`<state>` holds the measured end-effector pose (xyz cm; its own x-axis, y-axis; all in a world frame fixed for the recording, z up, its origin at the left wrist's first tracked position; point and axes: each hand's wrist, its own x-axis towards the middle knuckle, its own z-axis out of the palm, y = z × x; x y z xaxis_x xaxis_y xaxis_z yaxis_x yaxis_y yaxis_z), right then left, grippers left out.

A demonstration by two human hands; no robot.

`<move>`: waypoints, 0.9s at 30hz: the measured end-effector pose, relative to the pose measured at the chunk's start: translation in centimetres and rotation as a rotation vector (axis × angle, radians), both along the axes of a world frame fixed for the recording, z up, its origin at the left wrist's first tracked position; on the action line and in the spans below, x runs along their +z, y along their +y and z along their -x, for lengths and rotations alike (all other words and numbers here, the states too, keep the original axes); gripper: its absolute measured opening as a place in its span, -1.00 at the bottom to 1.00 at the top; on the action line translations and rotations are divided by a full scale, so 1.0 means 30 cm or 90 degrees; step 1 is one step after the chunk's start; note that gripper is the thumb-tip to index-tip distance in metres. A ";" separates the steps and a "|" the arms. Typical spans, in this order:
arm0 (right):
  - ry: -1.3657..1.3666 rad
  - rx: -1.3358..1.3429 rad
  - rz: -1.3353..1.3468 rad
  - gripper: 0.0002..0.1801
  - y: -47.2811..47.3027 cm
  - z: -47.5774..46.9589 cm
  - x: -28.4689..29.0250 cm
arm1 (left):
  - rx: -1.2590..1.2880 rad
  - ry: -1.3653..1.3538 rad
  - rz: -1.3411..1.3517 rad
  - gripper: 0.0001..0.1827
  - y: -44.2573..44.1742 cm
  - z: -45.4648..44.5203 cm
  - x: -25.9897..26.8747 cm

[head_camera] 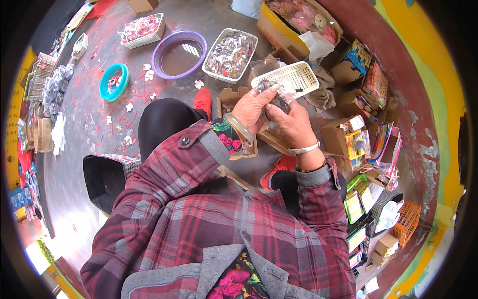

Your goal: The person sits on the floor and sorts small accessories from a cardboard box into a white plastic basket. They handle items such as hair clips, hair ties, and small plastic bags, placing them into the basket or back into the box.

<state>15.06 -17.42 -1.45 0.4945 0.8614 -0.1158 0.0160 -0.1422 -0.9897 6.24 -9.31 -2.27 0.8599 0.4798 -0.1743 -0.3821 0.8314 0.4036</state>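
Both of my hands are raised in front of my knees, close together. My left hand [251, 110], with a pale bangle at its wrist, pinches a small clear plastic bag [279, 98] between thumb and fingers. From the other side my right hand [293, 121], wearing a silver bracelet, grips the same bag. Dark small items show inside it, too blurred to name. Just beyond the hands a cream plastic basket [304, 76] holds some clear wrapping and a small black item. Under my left wrist stands an open cardboard box [223, 98], partly hidden by the sleeve.
Ahead are a white basket of packaged small items [231, 56], a purple basin [160, 61], a teal tub [104, 88] and a basket of pink packets [145, 41]. Cardboard boxes [332, 136] crowd the right side by the wall. A black bin [99, 187] stands at my left.
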 end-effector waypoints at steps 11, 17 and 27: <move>-0.030 -0.073 0.042 -0.63 -0.021 -0.156 0.104 | -0.192 0.093 0.002 -0.68 -0.012 0.027 0.005; 0.127 -0.176 -0.010 -0.77 -0.020 -0.168 0.091 | -0.320 0.141 -0.009 -0.65 -0.023 0.050 0.031; 0.353 -0.248 -0.091 -0.79 -0.016 -0.211 0.070 | -0.222 0.221 -0.026 -0.71 -0.018 0.060 -0.085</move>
